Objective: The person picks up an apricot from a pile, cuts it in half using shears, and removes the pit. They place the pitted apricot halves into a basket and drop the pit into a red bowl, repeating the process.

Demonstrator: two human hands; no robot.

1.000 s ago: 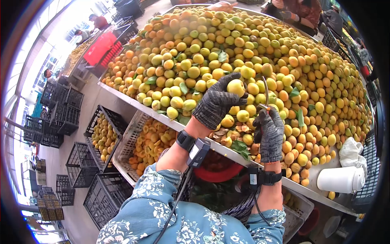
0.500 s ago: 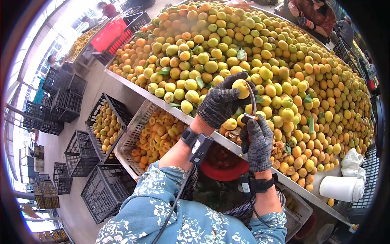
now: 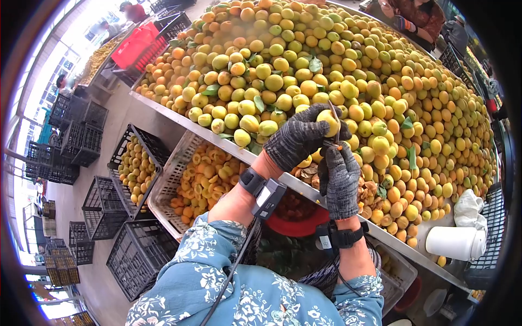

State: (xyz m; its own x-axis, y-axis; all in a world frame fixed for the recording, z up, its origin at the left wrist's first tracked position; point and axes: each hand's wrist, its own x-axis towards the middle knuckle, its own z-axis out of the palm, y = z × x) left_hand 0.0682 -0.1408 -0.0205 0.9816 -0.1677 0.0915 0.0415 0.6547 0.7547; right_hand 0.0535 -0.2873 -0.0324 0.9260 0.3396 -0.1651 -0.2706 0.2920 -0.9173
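My left hand (image 3: 296, 138), in a dark grey knit glove, is closed around a yellow apricot (image 3: 329, 122) above the near edge of the pile. In my right hand (image 3: 342, 182), gloved the same way, is a small knife (image 3: 337, 120) with a narrow metal blade. The blade points up along the right side of the apricot and appears to touch it. My fingers cover the knife's handle. Behind and around both hands spreads a large heap of apricots (image 3: 304, 70), yellow to orange, with some green leaves.
A metal table edge (image 3: 187, 124) borders the heap. Below it stand a white crate (image 3: 156, 198) of halved apricots and a red basin (image 3: 296, 225). Black crates (image 3: 142, 255) sit on the left floor. A white container (image 3: 454, 243) lies at right. Another person (image 3: 418, 22) works across the table.
My right hand has moved up slightly, bringing the knife closer against the apricot. The blade now stands straighter beside it. The whole view has shifted a little.
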